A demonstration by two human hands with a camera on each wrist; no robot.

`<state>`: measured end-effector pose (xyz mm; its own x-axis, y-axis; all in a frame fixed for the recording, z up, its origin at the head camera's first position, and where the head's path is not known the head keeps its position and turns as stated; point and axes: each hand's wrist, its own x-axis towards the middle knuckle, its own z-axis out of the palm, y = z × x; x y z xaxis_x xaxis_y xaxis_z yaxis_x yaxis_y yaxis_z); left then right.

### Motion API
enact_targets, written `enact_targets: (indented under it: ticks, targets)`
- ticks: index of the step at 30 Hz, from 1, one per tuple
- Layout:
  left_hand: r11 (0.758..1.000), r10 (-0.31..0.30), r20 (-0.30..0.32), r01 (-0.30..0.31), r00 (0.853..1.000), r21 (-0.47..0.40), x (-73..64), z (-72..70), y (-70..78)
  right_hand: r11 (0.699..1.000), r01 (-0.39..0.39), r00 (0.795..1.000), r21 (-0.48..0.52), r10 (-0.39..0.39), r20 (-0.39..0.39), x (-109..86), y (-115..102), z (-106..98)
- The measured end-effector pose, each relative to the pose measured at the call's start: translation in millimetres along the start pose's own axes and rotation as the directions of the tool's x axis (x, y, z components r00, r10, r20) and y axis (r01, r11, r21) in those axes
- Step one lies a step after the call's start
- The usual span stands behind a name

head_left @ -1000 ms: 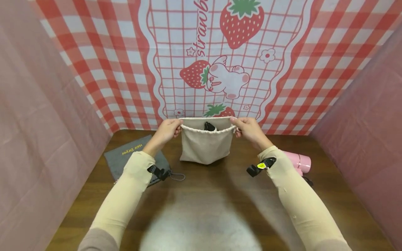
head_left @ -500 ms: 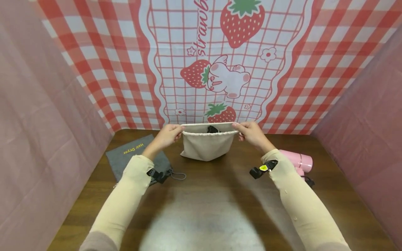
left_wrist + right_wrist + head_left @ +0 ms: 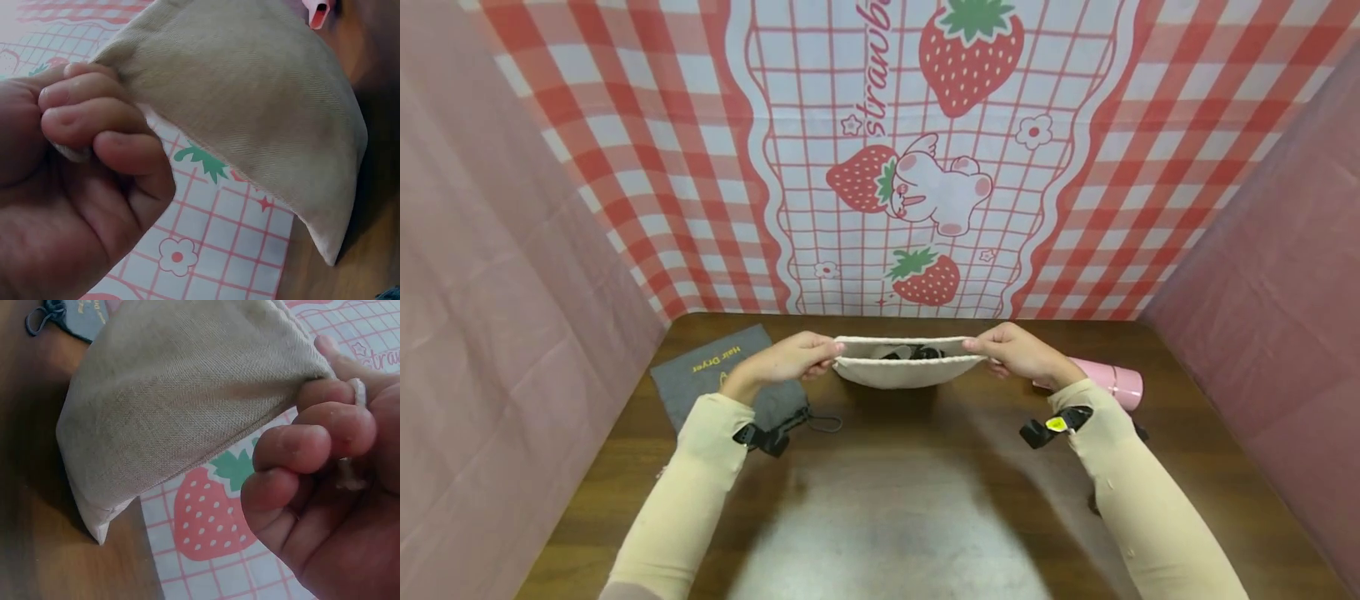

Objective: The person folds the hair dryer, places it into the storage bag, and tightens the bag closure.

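Observation:
In the head view a cream cloth drawstring bag (image 3: 902,375) hangs stretched between both hands, its mouth a long slit facing up. My left hand (image 3: 790,357) pinches the left end of its rim; my right hand (image 3: 1022,354) pinches the right end. Inside the mouth, a black item (image 3: 927,353) partly shows; its kind is hidden. The left wrist view has curled fingers (image 3: 94,115) at the cloth's corner. In the right wrist view, a short piece of white cord (image 3: 359,392) pokes out between the curled fingers.
At left on the wooden table (image 3: 880,517) lies a grey pouch (image 3: 688,387) lettered "Hair Dryer", partly under the left forearm. A pink hair dryer (image 3: 1123,387) lies at right, partly behind the right arm. A checked strawberry cloth (image 3: 700,167) hangs at the back, with pink curtains either side.
Both hands and the bag's mouth have moved down in the head view, towards me. The bag's front now looks much shorter, and its mouth has been drawn wider and narrower.

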<state>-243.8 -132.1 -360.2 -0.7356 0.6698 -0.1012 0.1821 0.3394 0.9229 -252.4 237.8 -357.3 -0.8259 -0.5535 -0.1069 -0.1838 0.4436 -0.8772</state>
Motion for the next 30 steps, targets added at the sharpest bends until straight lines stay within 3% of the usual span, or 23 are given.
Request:
enact_targets:
  ticks: [4, 9, 12, 15, 21, 25, 28, 30]
  targets:
    - [0.994, 0.022, 0.077, -0.013, 0.997, -0.111, -2.5, 3.7, -7.2, 0.990, 0.033, 0.999, 0.136, -0.038, 0.038, -3.6, 9.7, 3.6]
    - [0.964, 0.108, 0.078, -0.085, 0.991, -0.253, -5.5, 9.7, -20.3, 0.947, 0.096, 0.988, 0.307, -0.127, 0.082, -7.1, 21.5, 7.7]
    - [0.927, 0.191, 0.050, -0.164, 0.980, -0.337, -9.1, 11.1, -29.0, 0.915, 0.132, 0.976, 0.381, -0.188, 0.114, -9.9, 25.9, 7.4]
    - [0.896, 0.237, 0.012, -0.214, 0.971, -0.388, -12.6, 10.7, -34.6, 0.898, 0.154, 0.964, 0.412, -0.228, 0.138, -14.6, 29.8, 5.0]
    - [0.897, 0.211, -0.062, -0.218, 0.976, -0.386, -20.4, 11.6, -38.9, 0.884, 0.145, 0.947, 0.444, -0.253, 0.196, -28.9, 41.0, 4.6]
    - [0.899, 0.218, -0.084, -0.233, 0.972, -0.370, -26.7, 14.2, -42.7, 0.886, 0.157, 0.971, 0.436, -0.219, 0.096, -39.8, 48.1, 6.4]
    - [0.883, 0.222, -0.114, -0.249, 0.968, -0.397, -33.3, 16.4, -48.7, 0.880, 0.178, 0.984, 0.440, -0.170, -0.057, -46.6, 51.9, 9.6]
    - [0.870, 0.208, -0.152, -0.254, 0.966, -0.423, -38.4, 17.5, -52.8, 0.861, 0.207, 0.974, 0.465, -0.138, -0.180, -49.4, 53.5, 12.8]
